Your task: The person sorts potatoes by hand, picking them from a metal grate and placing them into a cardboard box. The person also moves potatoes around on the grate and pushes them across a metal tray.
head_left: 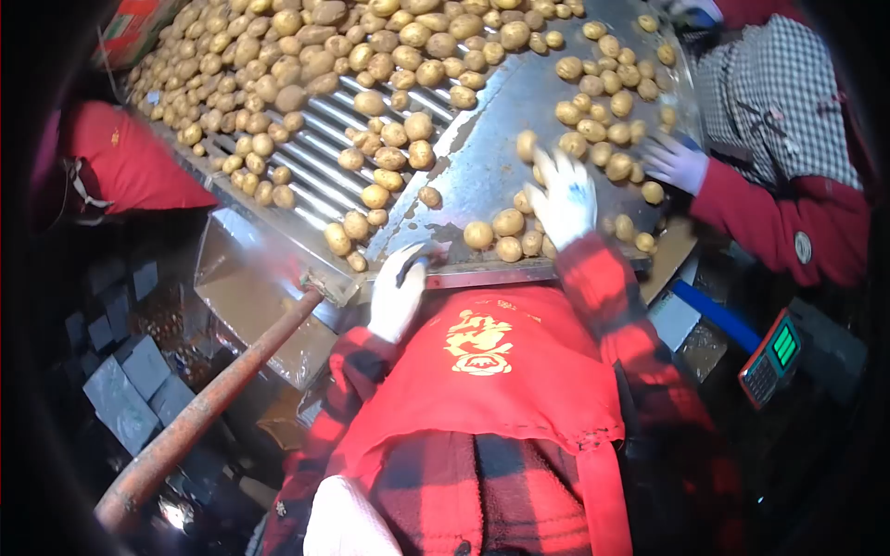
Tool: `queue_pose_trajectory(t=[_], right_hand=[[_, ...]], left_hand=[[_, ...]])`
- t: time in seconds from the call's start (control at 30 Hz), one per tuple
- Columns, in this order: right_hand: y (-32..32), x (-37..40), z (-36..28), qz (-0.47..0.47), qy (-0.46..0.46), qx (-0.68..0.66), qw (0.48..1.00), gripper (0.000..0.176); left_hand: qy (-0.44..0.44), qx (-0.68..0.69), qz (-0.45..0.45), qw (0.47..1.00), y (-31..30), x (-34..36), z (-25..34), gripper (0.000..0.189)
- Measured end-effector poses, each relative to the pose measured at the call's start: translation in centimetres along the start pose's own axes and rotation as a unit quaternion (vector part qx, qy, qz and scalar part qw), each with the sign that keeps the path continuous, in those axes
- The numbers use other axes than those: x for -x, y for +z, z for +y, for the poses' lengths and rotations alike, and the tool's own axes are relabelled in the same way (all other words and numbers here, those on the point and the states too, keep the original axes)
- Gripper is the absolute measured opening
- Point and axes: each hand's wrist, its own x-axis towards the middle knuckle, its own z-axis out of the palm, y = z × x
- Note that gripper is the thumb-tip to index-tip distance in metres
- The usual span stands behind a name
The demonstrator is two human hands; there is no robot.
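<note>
My right hand (564,199), in a white glove with a blue stain, reaches over the metal sorting table (482,171). Its fingers are stretched out, with the tips beside a single potato (527,145). Several potatoes (508,222) lie under and left of its wrist. My left hand (399,289), also gloved in white, is curled at the table's front edge. Something dark shows between its thumb and fingers; I cannot tell what it is. The nearest loose potato (429,196) lies just beyond that hand.
Potatoes (278,46) heap over the roller bars (324,148) at the back left. At right, a co-worker's gloved hand (675,165) rests near more potatoes (612,83). A rusty pole (213,398) slants at lower left; a scale display (785,343) stands at right.
</note>
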Motion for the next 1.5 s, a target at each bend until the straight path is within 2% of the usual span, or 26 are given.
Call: queue_pose_trajectory(t=[0.03,0.07,0.1,0.13,0.2,0.23,0.27,0.3,0.33,0.37,0.43,0.5,0.57,0.63,0.7,0.77,0.83,0.9,1.0,1.1,1.13,1.2,1.23,1.27,1.37,1.5], right_hand=[[0.7,-2.4,-0.5,-0.041,-0.025,0.04,0.998,0.054],[2.9,-5.0,-0.6,-0.027,-0.05,0.085,0.995,0.052],[4.9,-7.3,-1.0,-0.012,-0.074,0.128,0.989,0.051],[4.6,-9.3,-1.4,-0.007,-0.083,0.136,0.987,0.049],[4.1,-11.6,-1.2,0.012,-0.047,-0.039,0.998,0.043],[2.5,-11.9,-1.6,0.022,-0.016,-0.163,0.986,0.042],[1.5,-10.9,-2.4,0.025,-0.022,-0.194,0.98,0.046],[3.4,-9.8,-2.5,-0.12,0.025,-0.295,0.947,0.051],[3.7,-7.3,-2.5,-0.139,-0.14,-0.246,0.949,0.051],[2.1,-6.0,-3.9,-0.305,-0.166,-0.332,0.877,0.042],[0.0,-6.8,-5.2,-0.201,-0.306,-0.289,0.884,0.045],[0.4,-13.3,-4.6,-0.081,-0.247,-0.211,0.942,0.044],[-1.8,-21.2,-4.2,0.098,-0.335,-0.085,0.933,0.045],[-2.5,-28.4,-4.9,0.147,-0.254,0.033,0.956,0.059],[-7.0,-30.4,-10.4,-0.179,-0.109,-0.06,0.976,0.055],[-1.5,-35.1,-10.0,-0.08,-0.184,0.061,0.978,0.051],[-0.3,-36.7,-10.2,-0.073,-0.152,0.057,0.984,0.053],[-2.3,-34.7,-11.8,-0.104,-0.163,0.063,0.979,0.059],[0.2,-35.2,-9.0,-0.027,-0.132,0.058,0.989,0.063],[1.3,-29.7,-6.2,-0.033,-0.145,-0.032,0.988,0.05],[2.0,-26.8,-6.2,0.057,-0.187,0.0,0.981,0.047],[2.8,-20.8,-8.1,0.064,-0.183,0.188,0.963,0.05],[3.1,-18.4,-9.3,0.05,-0.17,0.192,0.965,0.055],[5.5,-16.8,-9.8,0.113,-0.166,0.173,0.964,0.057],[6.3,-10.6,-12.0,-0.048,-0.182,0.078,0.979,0.062],[5.6,-4.6,-10.1,-0.047,-0.231,0.091,0.967,0.065]], left_hand=[[0.001,0.001,-0.021,1.0,0.6,-0.6,0.8,0.031],[0.108,-0.099,-0.02,0.989,1.5,-1.2,2.0,0.031],[0.106,-0.102,-0.058,0.987,2.1,-2.0,2.3,0.032],[0.057,0.006,-0.076,0.995,3.1,-2.2,2.3,0.033],[0.009,0.117,-0.081,0.99,4.4,-2.9,3.3,0.035],[-0.113,0.315,-0.081,0.939,4.6,-3.3,4.4,0.039],[-0.223,0.498,-0.079,0.834,4.5,-3.7,5.8,0.044],[-0.239,0.561,-0.066,0.79,4.0,-3.5,6.7,0.05],[-0.222,0.617,-0.097,0.749,3.2,-3.5,5.7,0.049],[-0.2,0.668,-0.131,0.704,2.5,-3.8,4.2,0.049],[-0.165,0.702,-0.129,0.681,2.0,-3.7,0.6,0.042],[-0.115,0.516,-0.097,0.843,0.9,-2.0,1.2,0.038],[-0.156,0.564,-0.09,0.806,-0.6,-0.9,2.1,0.038],[-0.195,0.609,-0.076,0.765,-1.8,0.3,1.2,0.038],[-0.205,0.664,-0.027,0.718,-2.0,1.1,-1.4,0.039],[-0.197,0.674,0.001,0.712,-1.9,1.2,-2.1,0.04],[-0.185,0.644,0.008,0.742,-1.3,1.0,-1.9,0.042],[-0.172,0.628,0.015,0.759,-1.1,1.0,-1.6,0.044],[-0.186,0.645,0.016,0.741,-1.1,0.4,-1.2,0.043],[-0.197,0.639,0.018,0.743,-1.0,-0.1,-1.3,0.041],[-0.199,0.631,0.011,0.75,-1.1,-0.3,-1.0,0.04],[-0.187,0.616,-0.006,0.765,-1.0,-0.6,-0.8,0.04],[-0.182,0.611,-0.023,0.77,-1.1,-0.8,-0.9,0.041],[-0.182,0.607,-0.029,0.773,-1.1,-1.2,-0.2,0.041],[-0.207,0.57,-0.016,0.795,-1.1,-1.1,1.4,0.035],[-0.179,0.602,-0.045,0.777,-1.4,-0.9,-0.5,0.039]])
